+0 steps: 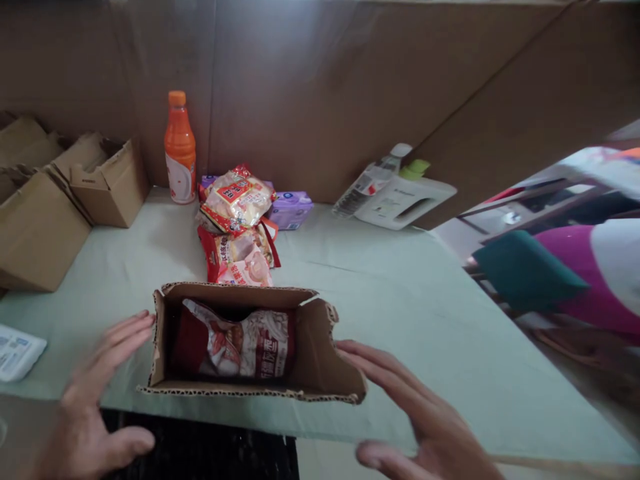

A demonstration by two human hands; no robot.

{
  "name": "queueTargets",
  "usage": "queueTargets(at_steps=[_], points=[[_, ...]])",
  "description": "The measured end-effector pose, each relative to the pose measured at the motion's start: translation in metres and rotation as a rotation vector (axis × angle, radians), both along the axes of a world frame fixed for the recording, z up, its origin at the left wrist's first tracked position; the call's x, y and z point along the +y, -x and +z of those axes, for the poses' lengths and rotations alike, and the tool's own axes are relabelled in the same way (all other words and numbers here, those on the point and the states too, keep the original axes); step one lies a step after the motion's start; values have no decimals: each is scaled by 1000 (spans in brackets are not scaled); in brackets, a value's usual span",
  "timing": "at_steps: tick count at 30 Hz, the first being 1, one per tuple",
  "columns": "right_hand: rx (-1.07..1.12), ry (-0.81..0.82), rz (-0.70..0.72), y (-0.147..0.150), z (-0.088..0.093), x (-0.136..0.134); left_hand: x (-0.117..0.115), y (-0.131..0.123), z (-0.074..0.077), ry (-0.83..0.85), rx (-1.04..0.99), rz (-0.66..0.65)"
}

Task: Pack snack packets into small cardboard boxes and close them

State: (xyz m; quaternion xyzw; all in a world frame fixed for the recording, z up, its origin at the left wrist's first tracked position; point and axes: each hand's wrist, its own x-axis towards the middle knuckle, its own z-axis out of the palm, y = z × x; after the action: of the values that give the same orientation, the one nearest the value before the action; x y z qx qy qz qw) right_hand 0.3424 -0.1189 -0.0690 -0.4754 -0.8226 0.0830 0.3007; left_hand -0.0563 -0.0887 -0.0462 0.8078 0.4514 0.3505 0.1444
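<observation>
An open cardboard box stands near the table's front edge, with a red and white snack bag lying inside. At the box's left end is my left hand, fingers apart, the fingertips at or very near the cardboard. My right hand is spread at the right end, its fingertips beside or touching the wall. Neither hand grips anything. Just behind the box lie snack bags, a pink and red one and a clear and red one on top of purple packs.
An orange bottle stands by the back cardboard wall. Several empty boxes are at the left, above a white pack. A clear bottle and a white jug lean at the back right. A person is beyond the table.
</observation>
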Motion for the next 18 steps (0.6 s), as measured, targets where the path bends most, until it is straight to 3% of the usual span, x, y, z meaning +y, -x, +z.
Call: queueTargets(at_steps=[2, 4, 10, 14, 18], points=[[28, -66, -28, 19, -11, 1, -6, -14, -18, -40, 16, -50], [46, -132, -55, 36, -14, 6, -5, -27, -26, -106, 12, -75], [134, -92, -30, 52, -12, 12, 7, -36, -24, -153, -64, -69], [196, -51, -131, 52, -18, 10, 3, -39, -26, -75, -102, 74], [125, -101, -209, 48, -15, 25, 9, -39, -25, -52, -41, 214]])
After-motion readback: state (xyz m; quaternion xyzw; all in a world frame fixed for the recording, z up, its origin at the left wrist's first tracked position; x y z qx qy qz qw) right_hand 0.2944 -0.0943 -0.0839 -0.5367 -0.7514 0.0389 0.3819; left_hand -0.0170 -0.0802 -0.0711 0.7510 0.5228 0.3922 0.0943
